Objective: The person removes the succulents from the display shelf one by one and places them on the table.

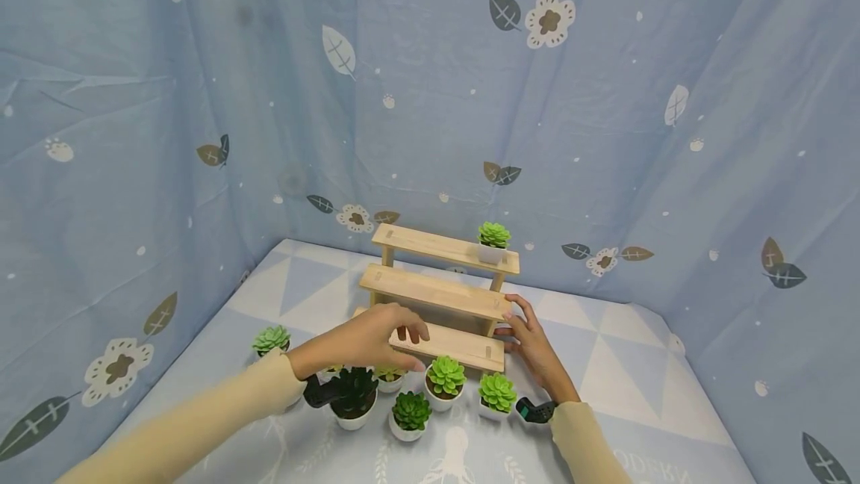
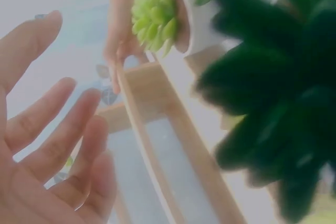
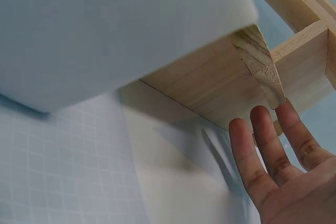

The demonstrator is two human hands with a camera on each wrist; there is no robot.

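A three-tier wooden plant stand [image 1: 437,290] stands at the middle of the table. One potted green succulent [image 1: 493,237] sits at the right end of its top tier. My left hand [image 1: 376,336] hovers over the left part of the lowest tier, fingers loosely bent and holding nothing. At the stand's right side, my right hand [image 1: 534,346] touches the end of a board with its fingertips; in the right wrist view its fingers [image 3: 265,148] look nearly straight. Near my left wrist is a dark green succulent [image 1: 352,391], which looms large in the left wrist view.
Several potted succulents stand in front of the stand, including a small dark one [image 1: 411,413], a bright green one [image 1: 445,379] and another bright one [image 1: 497,394]. A pale succulent [image 1: 272,340] is at the left. Blue patterned curtains [image 1: 430,95] enclose the table [image 1: 591,364].
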